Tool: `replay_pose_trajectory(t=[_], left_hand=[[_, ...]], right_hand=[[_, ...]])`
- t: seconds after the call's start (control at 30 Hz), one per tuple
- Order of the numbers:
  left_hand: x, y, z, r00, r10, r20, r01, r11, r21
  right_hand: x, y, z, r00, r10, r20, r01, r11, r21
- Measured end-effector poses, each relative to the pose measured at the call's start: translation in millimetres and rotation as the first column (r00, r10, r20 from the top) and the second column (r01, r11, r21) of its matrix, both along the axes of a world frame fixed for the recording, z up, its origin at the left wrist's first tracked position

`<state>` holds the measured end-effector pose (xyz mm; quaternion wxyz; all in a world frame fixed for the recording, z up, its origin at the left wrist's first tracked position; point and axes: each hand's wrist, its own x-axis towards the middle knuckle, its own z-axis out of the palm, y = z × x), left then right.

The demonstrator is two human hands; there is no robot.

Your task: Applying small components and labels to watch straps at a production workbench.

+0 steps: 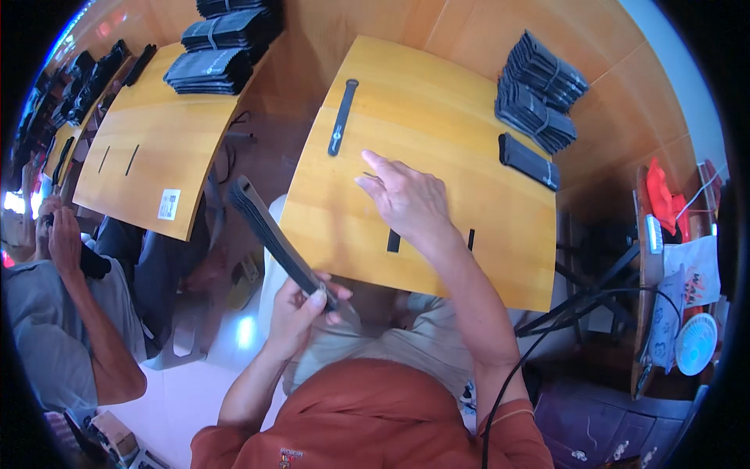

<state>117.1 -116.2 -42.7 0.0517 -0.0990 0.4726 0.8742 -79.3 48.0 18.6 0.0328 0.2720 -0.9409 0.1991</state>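
My left hand (310,303) grips the lower end of a thick stack of long black straps (269,234), held tilted beside the near left edge of the table. Over the middle of the wooden table (437,102), my right hand (405,195) reaches out, index finger and thumb apart, with nothing I can make out between them. A single black strap (341,121) with a rounded end and a small pale print lies flat just beyond my right fingertips. Below that hand are two short black strips on the tabletop, a wider one (393,241) and a narrow one (471,239).
Banded bundles of black straps (539,102) are piled at the far right, with a smaller stack (529,162) nearer me. To the left stands another table (141,141) with bundles (209,69); a co-worker (70,320) sits there. A black cable (516,363) runs past my right arm.
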Motion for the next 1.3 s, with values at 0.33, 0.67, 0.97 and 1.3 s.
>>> replay_pose_trajectory(t=[0.33, 0.67, 0.97, 1.3], left_hand=[[-34, 27, 6, 0.994, 0.112, -0.018, -0.109, 0.988, 0.109], [-35, 51, 6, 0.999, -0.002, -0.049, 0.007, 0.994, 0.110], [-38, 60, 7, 0.992, -0.080, -0.096, 0.082, 0.997, 0.013], [-41, 62, 4, 0.985, -0.122, -0.124, 0.115, 0.992, -0.058]], right_hand=[[98, 64, 6, 0.959, 0.188, 0.212, -0.080, 0.897, -0.434], [125, 86, -7, 0.960, 0.210, 0.187, -0.116, 0.901, -0.417], [125, 103, -12, 0.964, 0.185, 0.192, -0.088, 0.900, -0.427], [123, 108, -12, 0.979, 0.148, 0.137, -0.087, 0.922, -0.377]])
